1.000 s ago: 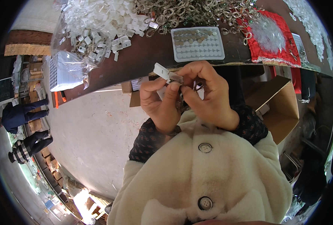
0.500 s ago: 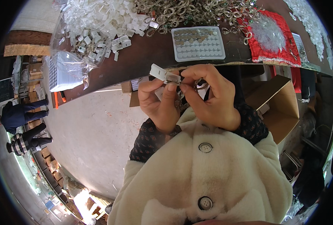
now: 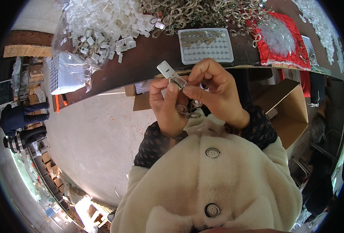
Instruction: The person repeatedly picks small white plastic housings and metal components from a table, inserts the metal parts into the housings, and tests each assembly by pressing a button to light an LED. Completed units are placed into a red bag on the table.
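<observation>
A small white hinged plastic case (image 3: 176,79), its lid tipped up and its other half clear, is between my hands in front of the table edge. My left hand (image 3: 165,105) is closed on it, thumb and fingers gripping its lower side. At the case's right end my right hand (image 3: 218,93) pinches the corner with thumb and forefinger; the other fingers curl above. A loop of thin coiled wire (image 3: 189,110) hangs below, between the hands. Whatever lies inside the case is too small to make out.
On the dark table (image 3: 141,58) stand a pale pocketed tray (image 3: 207,58) with small round discs, a heap of white cases (image 3: 110,19), wire coils (image 3: 203,11) and red cloth (image 3: 273,56) under clear plastic. An open carton (image 3: 292,112) is right; two people (image 3: 22,116) are far left.
The case has tilted, its lid swinging slightly up and right. My right hand has turned and its fingers have lifted; the wire loop now shows lower between my hands.
</observation>
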{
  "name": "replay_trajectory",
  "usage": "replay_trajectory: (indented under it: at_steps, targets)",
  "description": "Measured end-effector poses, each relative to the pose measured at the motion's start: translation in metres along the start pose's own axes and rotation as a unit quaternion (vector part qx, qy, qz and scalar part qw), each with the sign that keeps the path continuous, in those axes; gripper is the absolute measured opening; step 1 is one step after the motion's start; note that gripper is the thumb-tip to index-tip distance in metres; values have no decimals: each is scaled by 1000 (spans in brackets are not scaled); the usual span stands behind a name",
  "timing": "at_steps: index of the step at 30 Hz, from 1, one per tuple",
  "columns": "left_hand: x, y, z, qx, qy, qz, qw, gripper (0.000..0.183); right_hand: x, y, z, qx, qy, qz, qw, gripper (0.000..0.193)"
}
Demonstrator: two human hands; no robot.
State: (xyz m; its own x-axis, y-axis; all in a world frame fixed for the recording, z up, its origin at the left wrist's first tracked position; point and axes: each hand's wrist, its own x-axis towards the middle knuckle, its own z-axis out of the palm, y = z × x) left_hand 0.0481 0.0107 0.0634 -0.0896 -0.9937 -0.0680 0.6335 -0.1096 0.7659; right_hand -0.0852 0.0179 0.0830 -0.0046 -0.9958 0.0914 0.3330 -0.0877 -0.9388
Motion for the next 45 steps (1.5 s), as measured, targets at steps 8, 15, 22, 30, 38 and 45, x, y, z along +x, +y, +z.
replay_trajectory:
  at_steps: [8,15,22,30,38,45]
  targets:
    - [2,-3,-3,-19,4,-22,1000,14,-2,9,9,-230,37,-150,961,26]
    - [10,-14,-14,-15,15,-24,999,13,4,1,-11,-394,1,-217,893,28]
    - [24,-15,-23,-34,-1,-56,998,14,53,9,-65,-534,106,-251,800,25]
    - [29,-18,-27,-51,-28,-67,996,14,63,17,-69,-594,67,-213,773,23]
    - [31,-16,-30,-48,-39,-79,995,14,72,17,-59,-640,39,-218,736,21]
    - [25,-14,-27,-55,-35,-45,997,14,48,-4,-26,-482,-40,-283,828,26]
